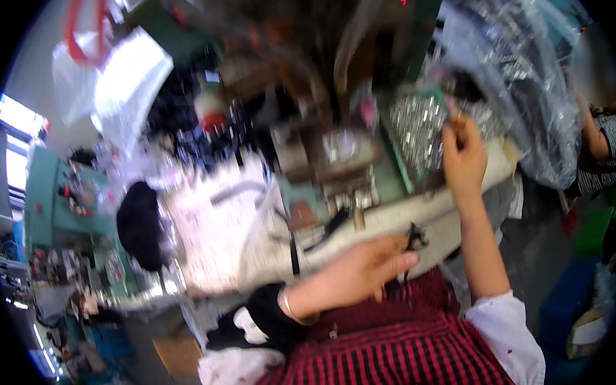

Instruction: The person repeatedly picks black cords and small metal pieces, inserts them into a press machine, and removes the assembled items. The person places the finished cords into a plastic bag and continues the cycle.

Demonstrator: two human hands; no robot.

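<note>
My left hand (361,268) reaches across the front of my checked apron, thumb and fingers closed on a small black part (416,236). Blur hides the part's exact shape. My right hand (465,158) is raised at the right edge of the bench, over a green-edged tray (398,149) heaped with small shiny metal pieces (417,120). Its fingertips are pinched together. What they hold, if anything, is too small and smeared to name. Between the hands and the machine (292,26), a metal block (340,149) sits on the bench.
A white cloth-like sheet (216,229) covers the bench's left part, with a black rounded item (140,226) beside it. Dark parts (208,145) lie piled behind. Clear plastic bags (525,90) hang at right, near another person's arm (592,132). A blue bin (571,297) stands below.
</note>
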